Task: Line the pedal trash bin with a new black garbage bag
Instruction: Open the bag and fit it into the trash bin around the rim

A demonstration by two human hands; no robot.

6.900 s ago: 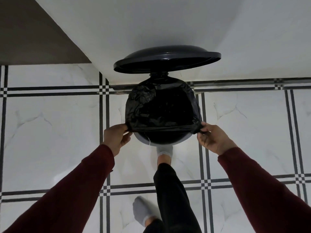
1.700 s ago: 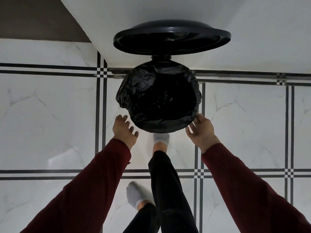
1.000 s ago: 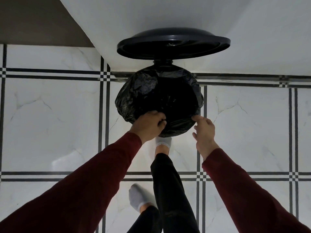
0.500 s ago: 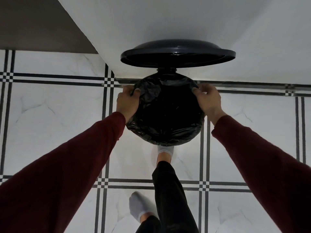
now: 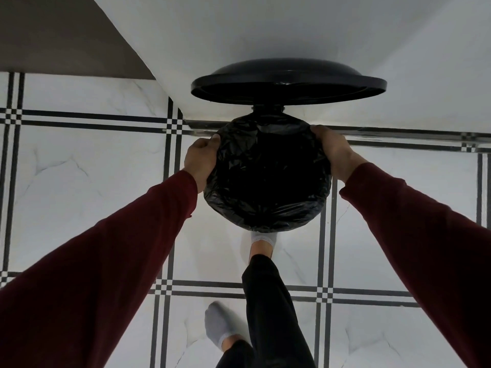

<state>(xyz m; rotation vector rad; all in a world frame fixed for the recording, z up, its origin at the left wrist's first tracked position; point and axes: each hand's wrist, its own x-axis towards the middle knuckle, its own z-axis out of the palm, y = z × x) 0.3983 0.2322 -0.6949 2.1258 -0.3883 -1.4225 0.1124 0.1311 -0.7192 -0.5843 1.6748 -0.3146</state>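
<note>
A round pedal bin stands on the tiled floor against the white wall, its black lid (image 5: 289,83) raised upright. A black garbage bag (image 5: 265,179) lies folded over the whole rim and hides the bin's body. My left hand (image 5: 200,159) grips the bag at the rim's left side, fingers curled over the edge. My right hand (image 5: 333,152) grips the bag at the rim's back right, fingers curled over it. My socked foot (image 5: 263,241) is at the bin's base where the pedal sits; the pedal itself is hidden.
White marble floor tiles (image 5: 79,181) with black line borders spread all around. The white wall (image 5: 265,27) rises right behind the bin, with a dark surface (image 5: 53,35) at the upper left. My other socked foot (image 5: 220,329) stands on the floor nearer me.
Both hands moved from the front of the rim to its sides and back. Since half a second ago they stay on the bag edge, the right hand slightly further back.
</note>
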